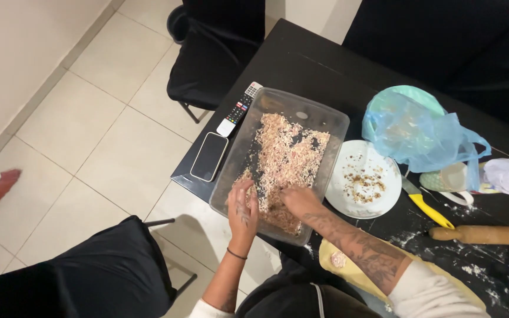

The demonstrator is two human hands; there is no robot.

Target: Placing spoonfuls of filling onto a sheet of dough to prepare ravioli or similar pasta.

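While both hands work inside it, the clear rectangular tray point(331, 126) sits at the bench's point(301, 65) near-left corner, its near end overhanging the edge, and it carries a spread layer of pale, pinkish grains point(287, 156). The left hand point(243, 206) rests palm-down at the tray's near-left corner, fingers loosely spread on the grains; its grip is open and encloses nothing. The right hand point(298, 200) lies further in, just beside it, fingers curled down into the layer; whether that grip pinches any grain cannot be told. For good results, keep the layer thin, sweep small patches with the fingertips, and hold the tray steady given the overhang. Both forearms enter from the near edge, wrists lowered, the right one angled in from the right. Right of the tray stands a white plate point(384, 197) with brown bits, then a blue plastic bag point(413, 132), a yellow-handled knife point(428, 209) and a wooden rolling pin point(484, 234). Along the left edge lie a phone point(209, 156) and a remote control point(240, 109).
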